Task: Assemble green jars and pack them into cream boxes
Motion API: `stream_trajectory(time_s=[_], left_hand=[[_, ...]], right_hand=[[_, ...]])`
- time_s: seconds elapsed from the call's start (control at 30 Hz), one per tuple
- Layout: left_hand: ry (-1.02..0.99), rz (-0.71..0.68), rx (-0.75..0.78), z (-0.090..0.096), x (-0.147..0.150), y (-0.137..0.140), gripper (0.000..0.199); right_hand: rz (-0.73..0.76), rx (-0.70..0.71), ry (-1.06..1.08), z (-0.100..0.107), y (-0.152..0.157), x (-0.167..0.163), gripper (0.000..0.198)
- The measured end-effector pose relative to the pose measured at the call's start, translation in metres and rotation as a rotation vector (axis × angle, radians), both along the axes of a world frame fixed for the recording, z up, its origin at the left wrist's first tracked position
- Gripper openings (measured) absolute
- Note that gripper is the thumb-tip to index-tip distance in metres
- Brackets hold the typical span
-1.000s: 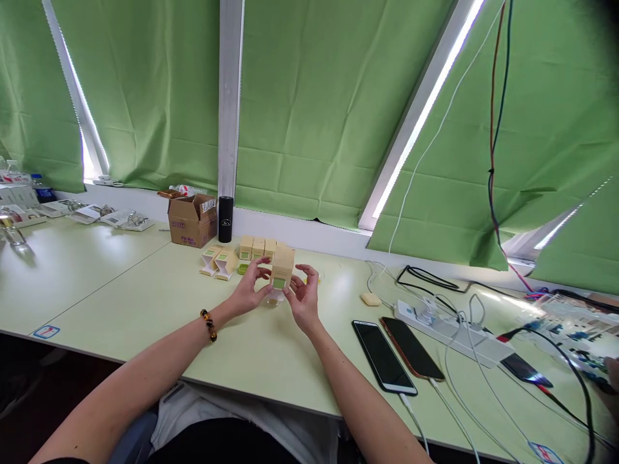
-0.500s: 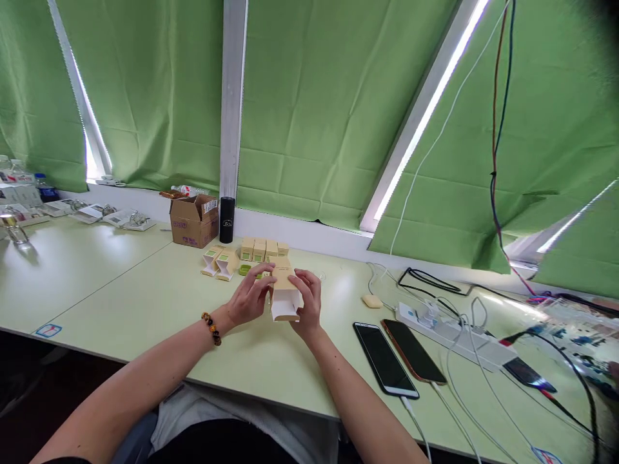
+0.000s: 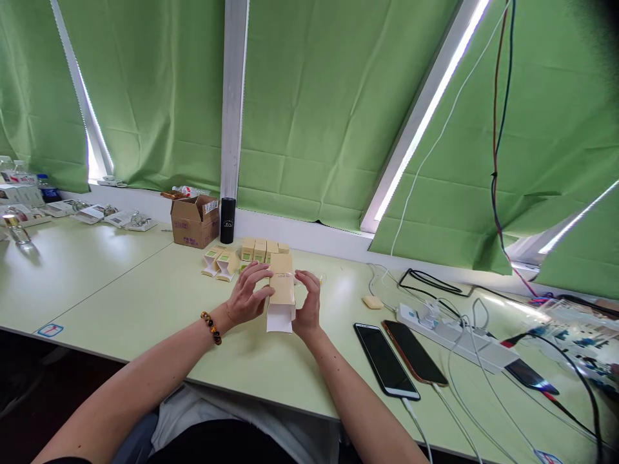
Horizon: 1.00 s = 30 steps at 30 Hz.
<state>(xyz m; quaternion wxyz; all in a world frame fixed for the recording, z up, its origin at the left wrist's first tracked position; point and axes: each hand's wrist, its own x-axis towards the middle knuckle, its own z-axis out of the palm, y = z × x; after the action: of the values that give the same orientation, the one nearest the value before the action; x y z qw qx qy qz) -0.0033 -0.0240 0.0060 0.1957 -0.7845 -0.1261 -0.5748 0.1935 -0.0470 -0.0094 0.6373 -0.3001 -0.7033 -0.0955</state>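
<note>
The left hand (image 3: 248, 294) and right hand (image 3: 308, 304) clamp the carton (image 3: 282, 283) between them. Boxes (image 3: 260, 250) are near at eleven o'clock, phones (image 3: 387, 361) at four; the table edge (image 3: 264, 399) runs at six, tabletop (image 3: 130, 293) stretching toward nine.

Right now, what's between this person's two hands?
A small tan box, white cardboard showing at its near end, held between the left hand and the right hand; the head view shows this.
</note>
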Motion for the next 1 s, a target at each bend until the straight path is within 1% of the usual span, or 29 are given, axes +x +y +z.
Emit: stream_trajectory(time_s=[0.03,0.1,0.17,0.23,0.3,0.37,0.47,0.5,0.57,0.7,0.77,0.9,1.0], left_hand=[[-0.008,-0.042,-0.054,-0.001,0.001,0.001,0.04],[-0.05,-0.127,-0.196,-0.004,0.004,0.003,0.047],[-0.144,-0.205,-0.391,-0.006,0.008,0.005,0.055],[-0.252,-0.307,-0.61,-0.006,0.012,0.008,0.056],[-0.327,-0.427,-0.783,-0.005,0.014,0.01,0.055],[-0.388,-0.505,-0.889,-0.003,0.015,0.012,0.06],[-0.484,-0.52,-1.002,0.0,0.014,0.013,0.072],[-0.501,-0.512,-1.033,0.0,0.014,0.013,0.074],[-0.508,-0.49,-1.073,-0.001,0.015,0.013,0.071],[-0.488,-0.469,-1.088,-0.005,0.018,0.015,0.055],[-0.469,-0.465,-1.081,-0.007,0.02,0.017,0.048],[-0.397,-0.411,-1.053,-0.008,0.022,0.018,0.036],[-0.391,-0.372,-1.029,-0.007,0.023,0.017,0.034]], right_hand=[[-0.007,-0.009,0.004,0.0,0.0,0.0,0.054],[0.002,-0.022,0.017,-0.001,0.001,0.001,0.053],[0.034,-0.053,0.041,-0.001,0.002,0.0,0.056],[0.061,-0.105,0.067,0.0,0.003,0.0,0.06],[0.071,-0.158,0.084,0.0,0.004,-0.001,0.059],[0.075,-0.193,0.092,0.0,0.004,0.0,0.057],[0.1,-0.229,0.094,0.0,0.004,0.001,0.057],[0.117,-0.247,0.096,0.0,0.004,0.001,0.058],[0.163,-0.302,0.111,-0.001,0.004,0.001,0.061],[0.265,-0.453,0.15,-0.001,0.003,0.001,0.061],[0.314,-0.506,0.166,0.0,0.003,0.001,0.06],[0.379,-0.556,0.199,0.0,0.004,0.001,0.055],[0.408,-0.586,0.234,-0.001,0.006,0.002,0.046]])
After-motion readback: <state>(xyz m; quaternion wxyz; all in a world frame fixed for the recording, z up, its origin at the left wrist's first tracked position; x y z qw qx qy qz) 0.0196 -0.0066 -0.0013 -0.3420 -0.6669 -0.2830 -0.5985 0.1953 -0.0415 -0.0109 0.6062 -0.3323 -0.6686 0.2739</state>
